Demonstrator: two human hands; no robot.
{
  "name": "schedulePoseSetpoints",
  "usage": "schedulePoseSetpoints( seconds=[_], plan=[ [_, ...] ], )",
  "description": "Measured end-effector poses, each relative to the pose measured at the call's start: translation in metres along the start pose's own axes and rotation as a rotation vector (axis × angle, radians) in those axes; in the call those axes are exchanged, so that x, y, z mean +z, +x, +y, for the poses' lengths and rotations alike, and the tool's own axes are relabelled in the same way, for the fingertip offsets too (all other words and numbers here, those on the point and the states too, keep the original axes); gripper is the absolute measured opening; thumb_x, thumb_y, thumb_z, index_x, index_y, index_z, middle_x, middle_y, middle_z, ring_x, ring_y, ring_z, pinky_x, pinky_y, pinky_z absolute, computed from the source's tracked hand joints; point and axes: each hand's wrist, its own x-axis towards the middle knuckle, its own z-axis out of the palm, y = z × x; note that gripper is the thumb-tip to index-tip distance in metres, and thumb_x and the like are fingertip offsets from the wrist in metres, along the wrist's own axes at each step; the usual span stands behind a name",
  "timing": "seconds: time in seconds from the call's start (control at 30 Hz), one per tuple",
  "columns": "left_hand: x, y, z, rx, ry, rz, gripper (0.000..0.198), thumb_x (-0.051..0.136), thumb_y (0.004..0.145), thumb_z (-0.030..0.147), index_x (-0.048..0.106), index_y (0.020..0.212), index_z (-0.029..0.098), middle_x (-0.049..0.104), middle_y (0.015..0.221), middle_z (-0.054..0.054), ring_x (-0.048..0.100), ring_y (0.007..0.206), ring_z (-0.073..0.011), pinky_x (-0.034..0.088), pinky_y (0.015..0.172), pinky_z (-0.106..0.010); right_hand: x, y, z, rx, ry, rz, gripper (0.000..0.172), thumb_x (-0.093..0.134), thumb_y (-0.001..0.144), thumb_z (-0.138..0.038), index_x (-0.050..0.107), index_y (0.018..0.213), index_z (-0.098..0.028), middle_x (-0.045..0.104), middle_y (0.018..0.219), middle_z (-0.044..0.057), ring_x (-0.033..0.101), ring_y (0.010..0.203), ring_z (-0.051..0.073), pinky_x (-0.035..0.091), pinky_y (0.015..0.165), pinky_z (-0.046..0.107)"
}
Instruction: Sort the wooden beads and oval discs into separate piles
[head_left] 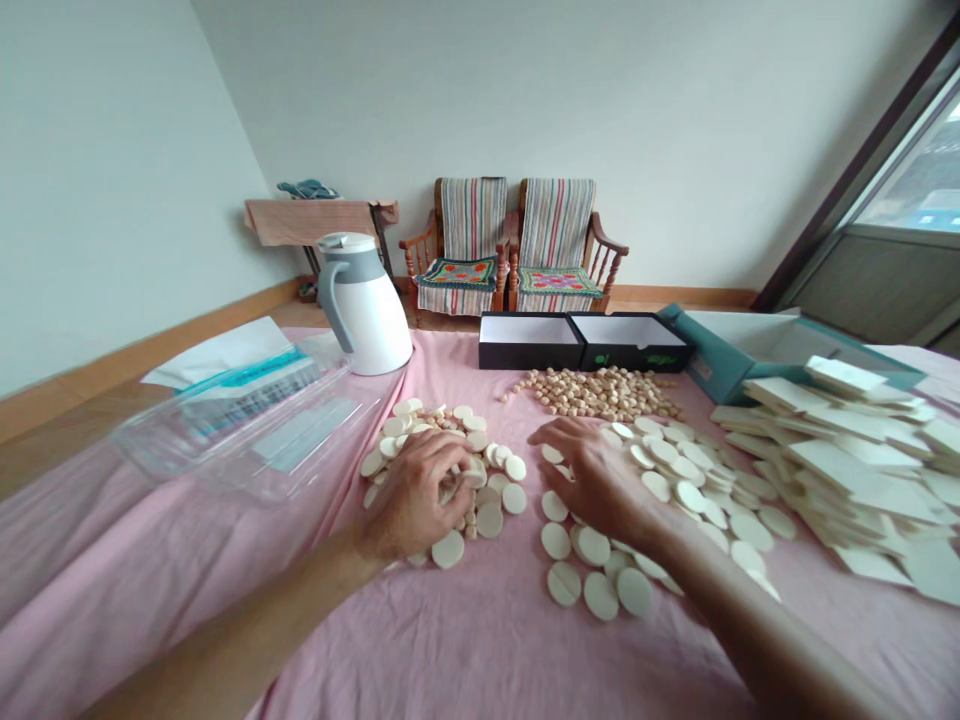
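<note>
My left hand (420,490) is over a heap of pale round discs (448,549) with small tan beads mixed in. Its thumb and fingers close on one cream disc (472,474) at the heap's right side. My right hand (592,475) hovers low over a second, wider spread of discs (635,591). Its fingers point left and stay apart from the thumb; a disc (552,453) shows in the gap, seemingly lying on the cloth. Part of that spread is hidden under my right hand and forearm.
Behind the discs lies a pile of tan wooden beads (600,392). Black boxes (529,355) and a teal box (724,365) stand beyond. Pale square tiles (862,470) are heaped at right. A white jug (375,320) and clear plastic packaging (247,430) sit left on the pink cloth (480,650).
</note>
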Motion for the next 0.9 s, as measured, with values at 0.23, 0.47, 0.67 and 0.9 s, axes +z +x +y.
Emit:
schedulePoseSetpoints(
  seconds=[0.23,0.47,0.67,0.9],
  plan=[
    [-0.001,0.000,-0.016,-0.038,-0.010,0.060,0.008,0.056,0.073,0.012,0.053,0.076,0.019,0.065,0.095,-0.005,0.058,0.095,-0.0209,0.042,0.092,-0.039,0.030,0.005,-0.017,-0.010,-0.024,-0.130,0.023,0.053,0.081,-0.014,0.060,0.102,-0.016,0.061,0.095,0.008,0.053,0.090,0.020,0.039,0.081,0.031],
    [0.000,0.002,-0.022,-0.123,0.014,0.041,0.004,0.057,0.073,0.017,0.053,0.073,0.019,0.066,0.087,-0.005,0.060,0.090,-0.0216,0.045,0.087,-0.038,0.032,0.004,-0.015,0.036,-0.045,-0.126,0.018,0.049,0.083,-0.013,0.060,0.096,-0.015,0.057,0.097,0.009,0.051,0.089,0.018,0.039,0.078,0.028],
    [0.003,0.002,-0.024,-0.126,0.013,0.059,0.004,0.056,0.072,0.016,0.053,0.072,0.019,0.066,0.089,-0.005,0.060,0.091,-0.0206,0.045,0.089,-0.037,0.036,0.004,-0.015,0.056,-0.100,-0.136,0.016,0.044,0.089,-0.021,0.059,0.089,-0.015,0.059,0.092,0.009,0.050,0.090,0.019,0.037,0.081,0.030],
    [0.004,0.001,-0.024,-0.152,0.026,0.061,0.011,0.057,0.071,0.016,0.056,0.082,0.019,0.066,0.091,-0.004,0.060,0.092,-0.0214,0.046,0.085,-0.036,0.032,0.000,-0.019,0.101,-0.211,-0.176,0.014,0.044,0.087,-0.018,0.058,0.091,-0.016,0.059,0.096,0.009,0.050,0.093,0.021,0.036,0.078,0.032]
  ],
)
